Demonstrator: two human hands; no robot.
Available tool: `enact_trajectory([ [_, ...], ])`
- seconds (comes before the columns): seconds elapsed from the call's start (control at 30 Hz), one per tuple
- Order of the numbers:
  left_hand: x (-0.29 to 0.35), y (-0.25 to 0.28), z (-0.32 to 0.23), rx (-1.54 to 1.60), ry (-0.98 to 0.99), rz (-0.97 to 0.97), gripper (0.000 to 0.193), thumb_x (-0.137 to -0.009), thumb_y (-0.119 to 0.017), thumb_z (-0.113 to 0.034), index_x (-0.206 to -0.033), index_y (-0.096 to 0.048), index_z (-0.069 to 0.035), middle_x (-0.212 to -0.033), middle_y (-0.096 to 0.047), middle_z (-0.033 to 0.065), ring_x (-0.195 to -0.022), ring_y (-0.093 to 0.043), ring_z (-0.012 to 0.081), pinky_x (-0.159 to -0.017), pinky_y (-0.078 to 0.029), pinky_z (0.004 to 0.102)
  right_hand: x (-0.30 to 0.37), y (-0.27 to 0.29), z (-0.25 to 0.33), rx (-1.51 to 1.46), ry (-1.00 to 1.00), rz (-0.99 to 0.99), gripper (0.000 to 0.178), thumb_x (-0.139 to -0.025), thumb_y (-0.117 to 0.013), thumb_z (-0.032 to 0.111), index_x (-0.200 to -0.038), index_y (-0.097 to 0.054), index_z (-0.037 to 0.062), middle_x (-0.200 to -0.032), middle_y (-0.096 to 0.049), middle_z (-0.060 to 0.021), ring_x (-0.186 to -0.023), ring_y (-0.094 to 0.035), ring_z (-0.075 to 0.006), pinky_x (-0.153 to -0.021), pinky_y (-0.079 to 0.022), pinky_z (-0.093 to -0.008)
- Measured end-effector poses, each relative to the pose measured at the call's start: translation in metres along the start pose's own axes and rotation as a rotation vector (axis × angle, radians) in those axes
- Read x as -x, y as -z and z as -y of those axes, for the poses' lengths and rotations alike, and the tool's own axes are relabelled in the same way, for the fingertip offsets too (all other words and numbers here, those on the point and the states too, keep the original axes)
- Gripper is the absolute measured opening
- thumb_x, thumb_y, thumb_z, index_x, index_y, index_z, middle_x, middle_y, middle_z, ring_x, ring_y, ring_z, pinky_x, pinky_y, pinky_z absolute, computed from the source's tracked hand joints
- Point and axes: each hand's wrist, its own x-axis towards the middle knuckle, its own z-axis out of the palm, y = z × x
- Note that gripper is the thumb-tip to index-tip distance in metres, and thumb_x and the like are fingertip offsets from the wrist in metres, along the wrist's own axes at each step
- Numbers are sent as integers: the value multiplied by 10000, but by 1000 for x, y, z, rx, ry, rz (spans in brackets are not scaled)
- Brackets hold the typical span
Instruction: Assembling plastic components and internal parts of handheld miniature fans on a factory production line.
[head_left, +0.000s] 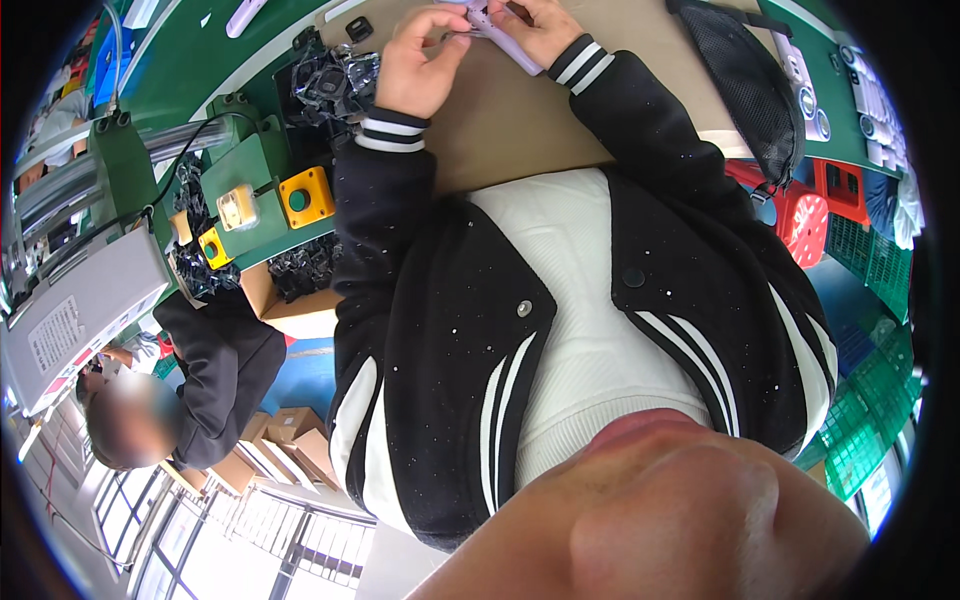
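At the top edge of the view, a lavender plastic part (514, 50) with a long, narrow body lies over the tan work mat (520, 125). My right hand (545, 32) is closed around its upper portion. On the other side, my left hand (422, 62) has thumb and forefinger pinched together right beside the part. Whatever thin thing sits between those fingertips is too small to make out. The part's far end is cut off by the picture's edge. A small black piece (359, 28) lies left of my left hand.
Black plastic pieces (335, 80) are heaped at the left, near yellow button boxes (306, 197) on a green machine. A black mesh pouch (745, 90) and several lavender devices (880, 125) lie to the right. Beyond the machine is another person in a dark top (225, 370).
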Motion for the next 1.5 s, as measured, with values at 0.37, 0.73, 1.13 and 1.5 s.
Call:
enact_trajectory([
  [0.37, 24, -20, 42, 205, 191, -246, 234, -870, -681, -138, -1073, -606, -49, -966, -638, 89, -845, -609, 150, -768, -489, 270, 16, -17, 16, 69, -123, -235, 235, -789, -640, 33, -972, -493, 52, -885, -542, -135, -878, -493, -331, -776, -430, -401],
  [0.73, -7, -28, -16, -139, -92, -284, 157, -803, -660, 42, -932, -621, -37, -886, -578, 64, -762, -585, 156, -670, -466, 251, -5, 16, 0, -636, -595, 176, 197, -952, -604, 255, -887, -616, 69, -698, -581, 8, -559, -504, -71, -491, -403, -224],
  [1.13, 4, -29, 8, 33, 155, -390, 221, -869, -642, -33, -1077, -571, -15, -1008, -593, 109, -834, -617, 177, -730, -496, 274, -11, 13, 3, -843, -544, 140, 198, -930, -590, 80, -1126, -589, 56, -783, -628, -38, -602, -587, -108, -523, -482, -238],
  [1.5, -10, -44, 7, -320, 52, -261, 242, -805, -642, -38, -1020, -531, -26, -909, -557, 156, -794, -600, 312, -706, -484, 388, 7, 22, -11, -661, -459, 19, 23, -910, -631, 72, -914, -615, 56, -753, -612, -4, -627, -560, -71, -578, -472, -215],
])
